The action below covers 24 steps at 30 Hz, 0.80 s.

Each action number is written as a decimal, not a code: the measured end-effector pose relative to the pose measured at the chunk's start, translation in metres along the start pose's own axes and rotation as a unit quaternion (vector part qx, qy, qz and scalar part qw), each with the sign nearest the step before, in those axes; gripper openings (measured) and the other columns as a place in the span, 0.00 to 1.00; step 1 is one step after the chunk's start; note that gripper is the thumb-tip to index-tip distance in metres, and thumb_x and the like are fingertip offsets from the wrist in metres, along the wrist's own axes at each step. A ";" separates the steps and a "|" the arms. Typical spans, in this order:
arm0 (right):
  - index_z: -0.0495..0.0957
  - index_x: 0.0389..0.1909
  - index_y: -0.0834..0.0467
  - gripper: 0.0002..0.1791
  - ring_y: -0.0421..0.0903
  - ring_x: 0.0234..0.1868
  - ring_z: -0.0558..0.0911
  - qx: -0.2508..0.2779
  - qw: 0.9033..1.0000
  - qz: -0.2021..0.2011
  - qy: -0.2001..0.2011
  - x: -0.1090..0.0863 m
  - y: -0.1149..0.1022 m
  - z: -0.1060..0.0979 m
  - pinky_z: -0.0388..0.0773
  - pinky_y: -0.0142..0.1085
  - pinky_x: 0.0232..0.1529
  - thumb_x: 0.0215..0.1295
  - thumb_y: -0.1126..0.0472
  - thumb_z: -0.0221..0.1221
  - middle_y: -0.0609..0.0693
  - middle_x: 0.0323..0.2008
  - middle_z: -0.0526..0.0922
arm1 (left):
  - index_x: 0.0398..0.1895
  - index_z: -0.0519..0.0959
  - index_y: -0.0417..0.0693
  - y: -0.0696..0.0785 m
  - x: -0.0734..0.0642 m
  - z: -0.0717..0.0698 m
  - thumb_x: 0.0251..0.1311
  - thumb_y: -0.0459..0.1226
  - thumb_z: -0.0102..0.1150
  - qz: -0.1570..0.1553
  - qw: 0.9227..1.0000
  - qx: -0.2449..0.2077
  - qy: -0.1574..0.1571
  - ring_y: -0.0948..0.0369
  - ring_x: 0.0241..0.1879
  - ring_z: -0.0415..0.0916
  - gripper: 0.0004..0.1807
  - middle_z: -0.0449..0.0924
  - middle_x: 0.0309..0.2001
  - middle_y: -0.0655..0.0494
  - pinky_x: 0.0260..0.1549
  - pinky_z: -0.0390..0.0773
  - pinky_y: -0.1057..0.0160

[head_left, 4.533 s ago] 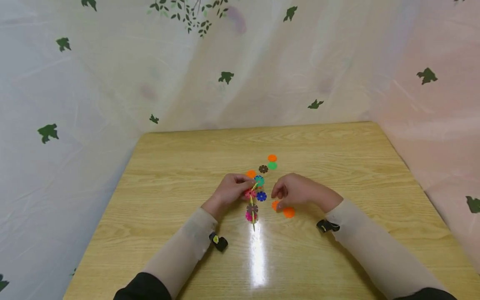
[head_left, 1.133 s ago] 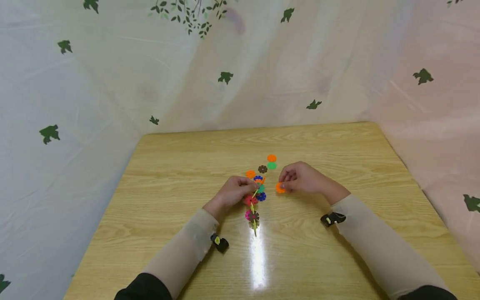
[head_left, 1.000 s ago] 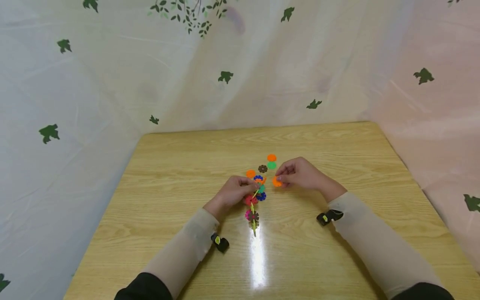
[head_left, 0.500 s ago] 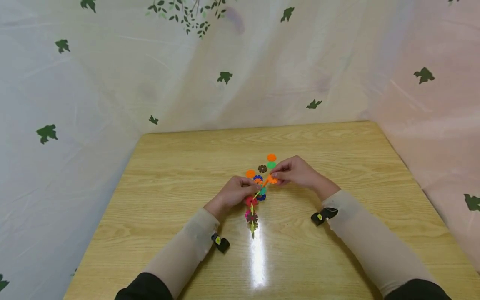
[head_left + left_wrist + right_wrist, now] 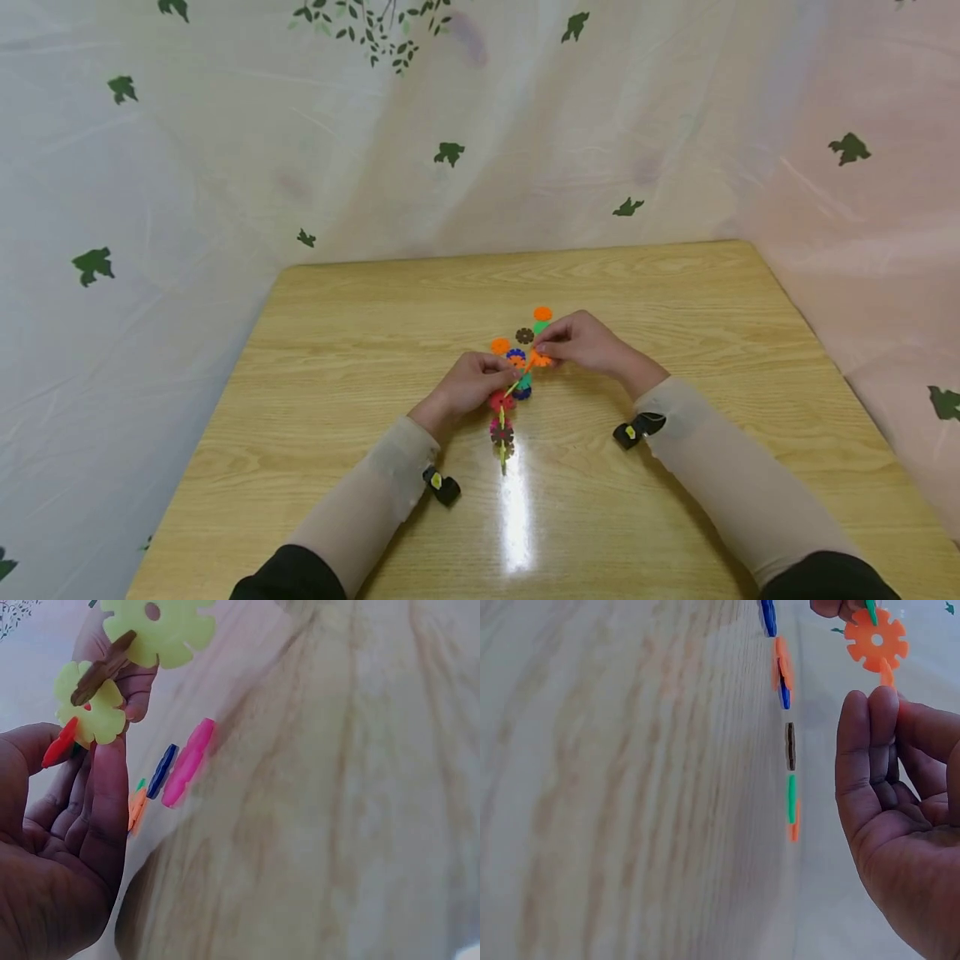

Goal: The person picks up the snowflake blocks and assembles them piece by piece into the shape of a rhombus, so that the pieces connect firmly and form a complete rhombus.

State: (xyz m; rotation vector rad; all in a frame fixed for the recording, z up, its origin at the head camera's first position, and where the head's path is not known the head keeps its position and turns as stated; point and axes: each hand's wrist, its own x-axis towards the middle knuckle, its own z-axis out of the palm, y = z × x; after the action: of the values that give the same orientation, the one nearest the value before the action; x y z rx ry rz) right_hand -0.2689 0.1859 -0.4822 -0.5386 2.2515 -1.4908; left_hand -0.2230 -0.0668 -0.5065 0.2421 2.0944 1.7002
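Pale cloth printed with dark green shapes (image 5: 448,153) hangs behind and beside a wood-grained surface (image 5: 337,417); read the surface as a clock, its centre where the two hands meet and twelve at the far edge. Coming in from about half past eight, the left hand (image 5: 472,382) pinches a chain of slotted discs (image 5: 502,403) near its upper end, though which disc it grips can't be told; the chain trails down between six and seven o'clock. From between two and three, the right hand (image 5: 585,343) pinches an orange disc (image 5: 540,358) in its fingertips. That hand is what has changed: about a second ago its disc was apart from the chain, and now the disc has come in towards nine and meets the end orange disc (image 5: 877,640), which stands at right angles to it in the right wrist view. Their edges seem to be slotting together, so the chain looks about to count one more link, but how deep the joint goes is unclear. Other discs lie loose: brown disc (image 5: 524,335) at twelve, green disc (image 5: 542,327) towards one, dark blue disc (image 5: 522,392) at six.
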 end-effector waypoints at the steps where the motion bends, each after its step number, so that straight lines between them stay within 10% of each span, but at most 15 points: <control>1: 0.89 0.48 0.64 0.10 0.58 0.38 0.87 -0.004 1.000 -0.003 0.002 0.000 0.000 0.000 0.87 0.49 0.44 0.74 0.64 0.64 0.56 0.40 0.90 | 0.42 0.89 0.41 0.000 0.000 0.000 0.70 0.39 0.68 -0.002 1.000 -0.005 -0.002 0.66 0.24 0.76 0.10 0.87 0.29 0.55 0.30 0.77 0.68; 11: 0.89 0.47 0.64 0.09 0.51 0.34 0.85 -0.038 0.999 -0.018 0.022 0.000 0.002 0.002 0.85 0.45 0.36 0.75 0.64 0.64 0.51 0.36 0.90 | 0.46 0.87 0.35 -0.002 0.001 0.004 0.73 0.36 0.64 -0.033 0.993 -0.110 0.005 0.60 0.29 0.88 0.11 0.89 0.35 0.44 0.27 0.83 0.68; 24: 0.89 0.45 0.61 0.07 0.49 0.36 0.85 -0.016 1.000 -0.009 0.024 0.000 0.005 0.006 0.85 0.44 0.38 0.74 0.64 0.65 0.52 0.38 0.90 | 0.46 0.87 0.34 -0.004 0.001 0.005 0.72 0.37 0.65 -0.038 0.991 -0.129 -0.018 0.59 0.31 0.88 0.12 0.90 0.35 0.44 0.30 0.86 0.66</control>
State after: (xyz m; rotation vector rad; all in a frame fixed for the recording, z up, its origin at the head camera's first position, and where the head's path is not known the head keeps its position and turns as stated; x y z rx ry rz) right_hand -0.2662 0.1828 -0.4892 -0.5385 2.3166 -1.4953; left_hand -0.2210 -0.0632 -0.5109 0.1119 1.8106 1.8808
